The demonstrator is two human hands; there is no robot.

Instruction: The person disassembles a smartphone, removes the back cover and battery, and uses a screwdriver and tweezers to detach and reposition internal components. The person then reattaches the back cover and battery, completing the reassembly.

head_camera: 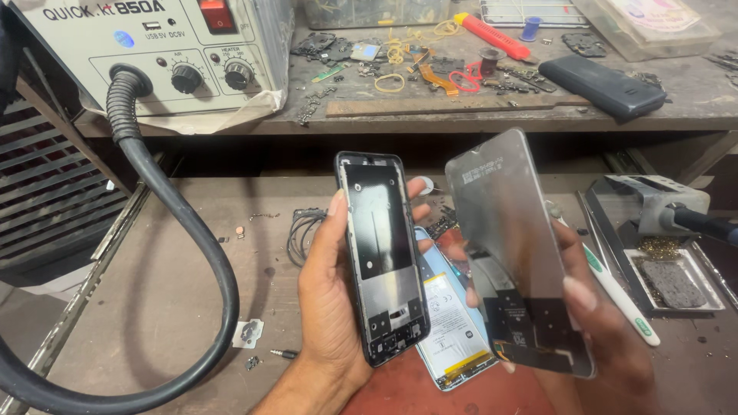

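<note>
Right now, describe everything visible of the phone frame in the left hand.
The phone frame is a black, glossy-edged rectangular shell, seemingly plastic with a metal-looking inner plate. It is stripped: no screen, with small cut-outs near its bottom. It stands nearly upright, slightly tilted, gripped by the left hand above the bench, apart from the display panel beside it.

The light is soft and even and seems to come from above, so the brown wooden workbench [192, 253] is clearly lit, while the gap under the upper wooden shelf [477, 115] stays in deep shadow. The flat grey phone screen panel [516, 253] gives a pale, milky glare on its upper part, and the right hand [607, 330] holding it looks dark and a little blurred. The centre is sharp, but straight edges bend slightly near the frame borders, and the thick black ribbed hose [192, 253] throws only a weak shadow.
</note>
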